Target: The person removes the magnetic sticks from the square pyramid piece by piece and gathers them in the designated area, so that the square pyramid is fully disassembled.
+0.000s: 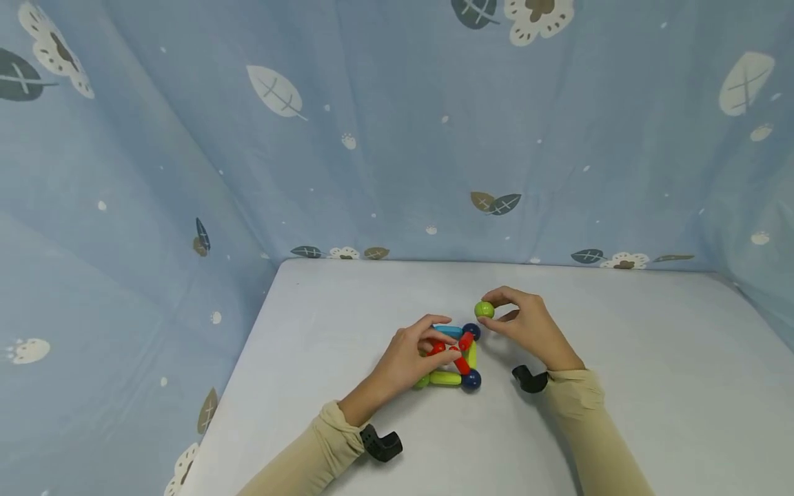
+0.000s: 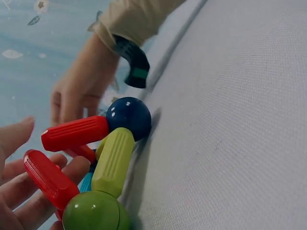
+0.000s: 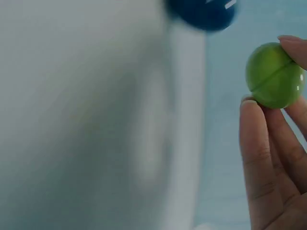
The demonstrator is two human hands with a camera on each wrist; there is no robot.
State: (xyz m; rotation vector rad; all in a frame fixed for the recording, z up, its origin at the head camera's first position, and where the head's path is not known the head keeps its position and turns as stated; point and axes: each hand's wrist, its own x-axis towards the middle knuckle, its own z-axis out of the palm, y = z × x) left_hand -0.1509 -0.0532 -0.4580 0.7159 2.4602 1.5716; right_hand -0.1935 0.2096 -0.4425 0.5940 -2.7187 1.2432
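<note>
A small structure of magnetic rods and balls (image 1: 455,358) sits on the white table (image 1: 620,386): red rods (image 2: 74,134), a lime rod (image 2: 112,160), a light blue rod (image 1: 448,331), dark blue balls (image 2: 128,117) and a green ball (image 2: 91,213). My left hand (image 1: 412,358) holds the red rods at the structure's left side. My right hand (image 1: 527,324) pinches a loose green ball (image 1: 484,309) (image 3: 274,74) between thumb and fingertips, just above and right of the structure's far dark blue ball (image 1: 471,331) (image 3: 204,12).
Blue cloth printed with leaves and flowers (image 1: 397,138) walls the table at the back and both sides. A black camera mount sits on each wrist (image 1: 381,444) (image 1: 528,379). The table's left edge (image 1: 236,379) runs close to my left arm.
</note>
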